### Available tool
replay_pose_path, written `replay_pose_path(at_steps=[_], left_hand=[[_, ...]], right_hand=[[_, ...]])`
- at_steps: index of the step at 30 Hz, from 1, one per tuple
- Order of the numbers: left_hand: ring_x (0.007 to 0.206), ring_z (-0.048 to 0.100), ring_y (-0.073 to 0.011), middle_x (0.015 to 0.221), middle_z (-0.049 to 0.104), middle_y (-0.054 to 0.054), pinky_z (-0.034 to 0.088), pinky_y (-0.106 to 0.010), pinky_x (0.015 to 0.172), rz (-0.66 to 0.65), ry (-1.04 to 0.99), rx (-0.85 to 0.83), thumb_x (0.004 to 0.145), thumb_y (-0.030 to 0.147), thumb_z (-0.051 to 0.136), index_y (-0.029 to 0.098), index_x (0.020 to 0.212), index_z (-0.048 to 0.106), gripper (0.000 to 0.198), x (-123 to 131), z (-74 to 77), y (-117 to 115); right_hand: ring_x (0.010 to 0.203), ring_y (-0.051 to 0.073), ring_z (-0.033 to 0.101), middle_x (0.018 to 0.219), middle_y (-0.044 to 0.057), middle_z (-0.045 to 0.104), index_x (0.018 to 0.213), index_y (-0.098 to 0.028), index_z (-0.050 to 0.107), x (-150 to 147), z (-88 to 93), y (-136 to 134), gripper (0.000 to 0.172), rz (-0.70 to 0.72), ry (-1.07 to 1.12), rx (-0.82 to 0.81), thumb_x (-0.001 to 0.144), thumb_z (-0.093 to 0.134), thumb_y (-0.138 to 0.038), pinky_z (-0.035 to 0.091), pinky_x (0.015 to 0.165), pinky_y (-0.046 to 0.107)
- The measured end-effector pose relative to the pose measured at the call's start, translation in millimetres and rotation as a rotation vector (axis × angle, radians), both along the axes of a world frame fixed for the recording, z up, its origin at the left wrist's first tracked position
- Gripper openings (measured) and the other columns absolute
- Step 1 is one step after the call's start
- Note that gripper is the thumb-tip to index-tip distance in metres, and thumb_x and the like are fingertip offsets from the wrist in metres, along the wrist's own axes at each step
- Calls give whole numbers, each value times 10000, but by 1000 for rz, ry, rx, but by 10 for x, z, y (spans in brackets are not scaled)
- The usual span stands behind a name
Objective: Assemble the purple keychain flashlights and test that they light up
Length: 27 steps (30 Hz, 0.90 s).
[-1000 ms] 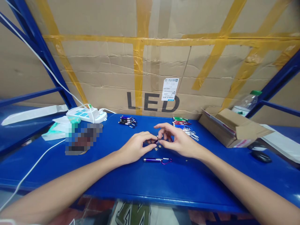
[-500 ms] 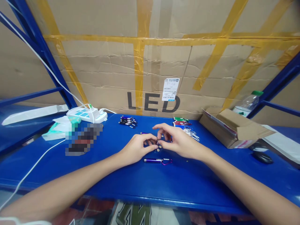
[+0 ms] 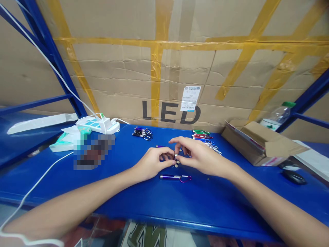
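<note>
My left hand and my right hand meet fingertip to fingertip over the middle of the blue table. Pinched at the tips of my right thumb and finger is a small silver button cell. The left fingers are curled and pressed toward the thumb; what they hold is hidden. Just below the fingertips lie several more small round cells. Nearer to me lies a purple penlight with a carabiner clip. Part of another purple piece shows behind my left hand.
At the back lie black and blue penlights, with green, red, blue and silver ones farther right. An open cardboard box, a black mouse and a bottle are at right. A power strip and tissue pack sit left.
The view has shifted slightly, so everything sits a little farther right. My hands stay together, and a silver cell now shows more plainly at my right fingertips.
</note>
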<state>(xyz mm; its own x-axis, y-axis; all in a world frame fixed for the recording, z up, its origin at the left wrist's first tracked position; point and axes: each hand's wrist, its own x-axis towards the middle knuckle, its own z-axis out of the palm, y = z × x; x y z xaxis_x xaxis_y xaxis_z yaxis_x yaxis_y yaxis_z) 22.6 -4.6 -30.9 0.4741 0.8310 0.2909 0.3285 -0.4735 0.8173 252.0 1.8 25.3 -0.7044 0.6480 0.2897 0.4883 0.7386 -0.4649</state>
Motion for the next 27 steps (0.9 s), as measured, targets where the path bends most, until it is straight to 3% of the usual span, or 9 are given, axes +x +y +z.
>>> replay_pose_path(at_steps=[3,7,10,13,21,27], left_hand=[[855,726,-196,963,812,-27,548,-293,785,-8,1,42,946,299,762,201,1047,799,146,-28,24,8],[983,731,-214,1097,817,-43,545,-330,917,-25,57,259,989,289,751,220,1120,798,155,-88,58,20],[1097,721,-229,1170,809,-55,519,-359,1014,-67,117,399,1037,279,703,232,1152,786,150,-123,67,26],[1106,713,-228,1177,807,-54,518,-361,1013,-69,140,432,1046,279,695,232,1163,778,151,-135,51,41],[857,708,-187,1015,807,-32,538,-300,791,40,56,144,958,308,765,212,1106,786,177,-94,-1,91],[844,692,-182,994,799,-44,525,-286,760,43,2,-3,927,370,768,188,1107,788,257,-74,-11,96]], right_hand=[[898,205,668,1130,52,749,1432,-263,568,47,-18,19,440,-6,58,-30,1001,655,-261,542,815,343],[781,170,617,1061,32,733,1378,-232,574,149,-130,118,396,-76,155,-68,986,628,-228,527,746,318],[788,171,613,1071,36,739,1344,-226,595,212,-246,193,395,-56,76,-78,953,623,-177,514,754,321],[827,179,636,1110,43,751,1326,-224,606,235,-323,224,411,-10,9,-101,925,654,-149,507,767,322],[873,187,653,1117,45,758,1337,-208,607,180,-371,187,398,34,-53,-140,951,696,-175,486,780,314],[826,180,633,1039,30,757,1312,-208,619,135,-369,164,388,42,-27,-167,934,663,-133,471,747,304]])
